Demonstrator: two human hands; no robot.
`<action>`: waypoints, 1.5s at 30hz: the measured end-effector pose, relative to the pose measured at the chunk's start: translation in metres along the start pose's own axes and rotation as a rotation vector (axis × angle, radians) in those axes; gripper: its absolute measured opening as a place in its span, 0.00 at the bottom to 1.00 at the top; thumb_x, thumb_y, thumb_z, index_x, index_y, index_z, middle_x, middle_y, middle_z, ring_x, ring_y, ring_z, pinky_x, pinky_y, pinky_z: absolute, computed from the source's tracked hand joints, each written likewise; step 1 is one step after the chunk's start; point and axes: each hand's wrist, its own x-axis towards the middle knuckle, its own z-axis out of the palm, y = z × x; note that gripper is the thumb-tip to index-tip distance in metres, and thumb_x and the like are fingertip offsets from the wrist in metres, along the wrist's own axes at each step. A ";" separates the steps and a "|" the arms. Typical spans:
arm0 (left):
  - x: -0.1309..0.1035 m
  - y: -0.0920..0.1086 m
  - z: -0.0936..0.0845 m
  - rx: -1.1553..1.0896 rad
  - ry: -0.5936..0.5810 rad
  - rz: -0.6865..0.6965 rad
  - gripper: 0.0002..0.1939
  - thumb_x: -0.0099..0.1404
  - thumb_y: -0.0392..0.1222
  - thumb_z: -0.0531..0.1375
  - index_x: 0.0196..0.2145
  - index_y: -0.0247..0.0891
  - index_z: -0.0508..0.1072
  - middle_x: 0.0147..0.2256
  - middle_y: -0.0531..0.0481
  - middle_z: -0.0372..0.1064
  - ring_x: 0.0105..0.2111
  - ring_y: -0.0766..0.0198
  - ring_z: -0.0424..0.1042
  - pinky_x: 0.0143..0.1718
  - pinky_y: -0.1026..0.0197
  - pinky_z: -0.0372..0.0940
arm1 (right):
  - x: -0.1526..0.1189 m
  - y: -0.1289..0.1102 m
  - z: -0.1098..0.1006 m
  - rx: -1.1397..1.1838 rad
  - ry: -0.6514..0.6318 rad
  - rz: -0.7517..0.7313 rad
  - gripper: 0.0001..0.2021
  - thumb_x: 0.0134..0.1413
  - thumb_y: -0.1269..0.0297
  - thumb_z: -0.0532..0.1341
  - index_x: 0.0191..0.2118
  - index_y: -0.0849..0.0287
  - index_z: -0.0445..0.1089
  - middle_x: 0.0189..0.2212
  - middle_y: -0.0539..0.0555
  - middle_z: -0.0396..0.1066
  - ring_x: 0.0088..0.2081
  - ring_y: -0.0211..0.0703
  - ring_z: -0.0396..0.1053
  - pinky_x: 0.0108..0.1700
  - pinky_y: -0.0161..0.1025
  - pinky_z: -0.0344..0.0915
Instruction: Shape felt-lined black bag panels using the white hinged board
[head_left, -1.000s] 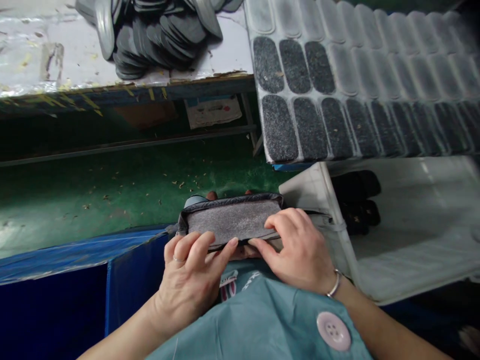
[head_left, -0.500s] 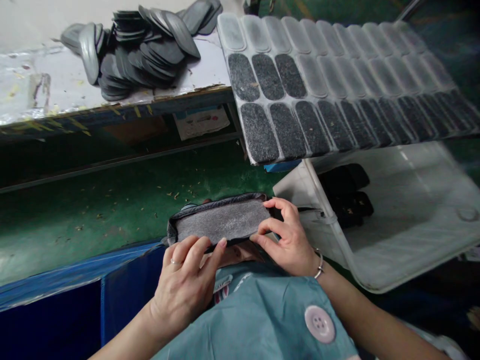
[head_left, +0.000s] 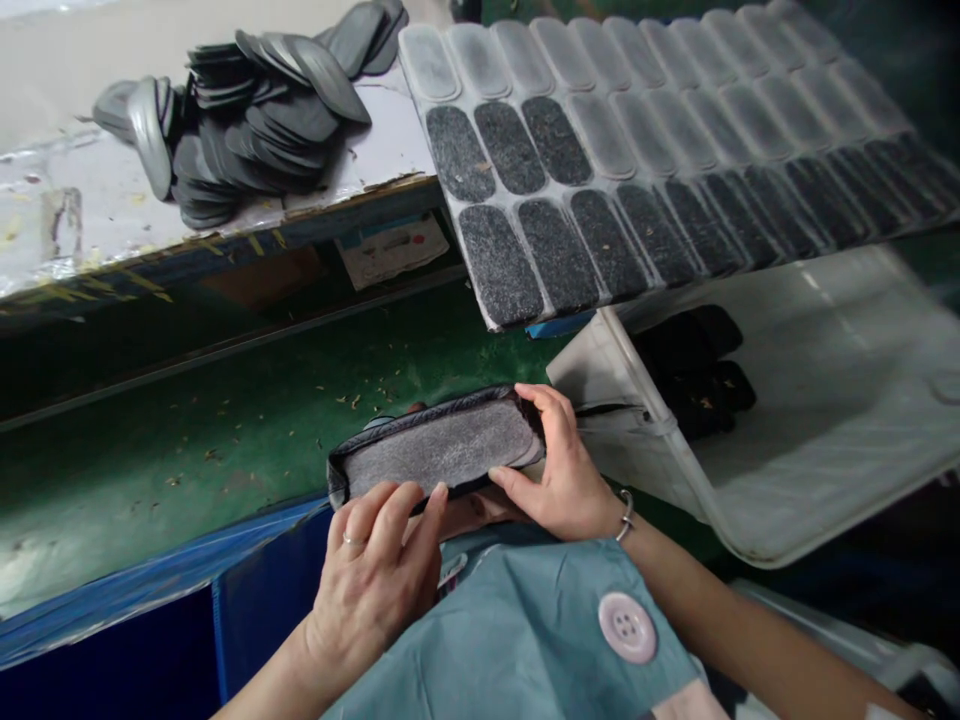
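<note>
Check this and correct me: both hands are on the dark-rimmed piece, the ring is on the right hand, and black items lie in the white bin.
One error: the ring is on the left hand, not the right hand, as the head view shows. Both are on the dark-rimmed piece, and black items lie in the white bin.

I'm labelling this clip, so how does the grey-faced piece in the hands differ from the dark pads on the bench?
The left hand and right hand hold the grey-faced piece; the dark pads lie on the bench. The piece shows a grey, felt-like face inside a dark edge; the pads look darker and smoother, without such an edge. The piece is single; the pads overlap in a heap. Both are elongated.
</note>
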 end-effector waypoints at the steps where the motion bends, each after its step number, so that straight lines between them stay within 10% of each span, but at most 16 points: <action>1: 0.002 0.002 -0.001 -0.002 0.011 -0.007 0.19 0.60 0.35 0.60 0.50 0.36 0.71 0.42 0.40 0.67 0.44 0.51 0.65 0.44 0.51 0.60 | 0.001 0.000 0.001 0.011 -0.022 0.012 0.43 0.43 0.69 0.65 0.64 0.59 0.43 0.59 0.65 0.51 0.62 0.53 0.52 0.63 0.53 0.53; 5: 0.006 0.006 0.003 -0.044 -0.012 0.028 0.23 0.60 0.37 0.61 0.54 0.39 0.69 0.46 0.39 0.65 0.45 0.51 0.65 0.45 0.52 0.60 | 0.002 0.001 0.003 0.033 -0.065 0.030 0.50 0.46 0.68 0.64 0.68 0.59 0.31 0.63 0.65 0.48 0.64 0.53 0.50 0.64 0.54 0.51; 22: 0.005 0.005 0.013 -0.051 -0.069 0.065 0.29 0.57 0.57 0.61 0.52 0.39 0.72 0.50 0.35 0.64 0.46 0.43 0.62 0.44 0.44 0.59 | 0.002 0.032 -0.016 0.015 -0.122 -0.182 0.44 0.52 0.60 0.64 0.69 0.57 0.38 0.63 0.63 0.53 0.63 0.53 0.53 0.63 0.52 0.56; 45: -0.007 0.012 0.006 -0.003 -0.030 -0.108 0.23 0.61 0.40 0.61 0.55 0.46 0.69 0.56 0.40 0.61 0.54 0.47 0.60 0.50 0.47 0.57 | -0.007 0.016 0.006 -0.022 -0.013 0.018 0.47 0.51 0.59 0.64 0.69 0.60 0.35 0.61 0.65 0.54 0.62 0.53 0.54 0.62 0.51 0.55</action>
